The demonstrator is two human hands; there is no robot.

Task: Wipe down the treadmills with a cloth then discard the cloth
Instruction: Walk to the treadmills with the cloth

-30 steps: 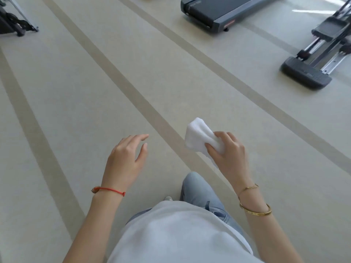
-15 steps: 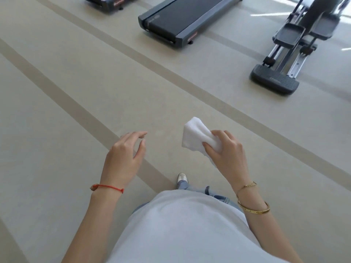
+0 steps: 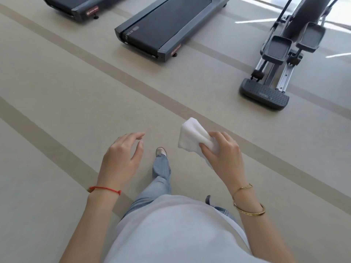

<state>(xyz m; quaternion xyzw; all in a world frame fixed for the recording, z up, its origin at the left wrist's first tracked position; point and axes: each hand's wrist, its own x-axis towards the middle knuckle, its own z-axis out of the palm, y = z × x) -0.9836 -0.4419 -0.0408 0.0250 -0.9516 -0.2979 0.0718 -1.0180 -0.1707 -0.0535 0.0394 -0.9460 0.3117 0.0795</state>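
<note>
Right hand [image 3: 223, 154]: my fingers and thumb clasp the white cloth [image 3: 191, 138], held above the floor.
Left hand [image 3: 121, 158]: mine, empty, fingers loosely curved.
Treadmills: one [image 3: 167, 25] ahead, another [image 3: 72, 6] to its left, both well apart from the cloth.

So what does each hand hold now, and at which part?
The right hand grips the white cloth at its near end; the far end sticks out free. The left hand holds nothing.
</note>
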